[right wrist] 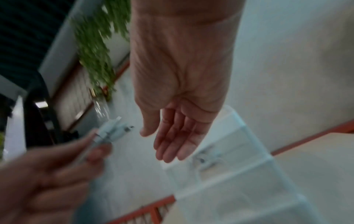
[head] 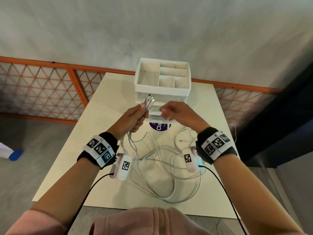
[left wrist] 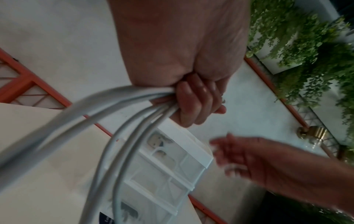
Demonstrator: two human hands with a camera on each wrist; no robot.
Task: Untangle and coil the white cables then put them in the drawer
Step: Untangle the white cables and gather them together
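One purple label (head: 160, 127) reads "Cla"; left hand (head: 131, 118) grips white cables (head: 157, 160).

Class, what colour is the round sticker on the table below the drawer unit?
Dark purple sticker with white lettering, clearest in the head view.

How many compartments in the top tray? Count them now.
6 in the top tray: one large at left, two small back right, one wide before them, two front right. None hidden.
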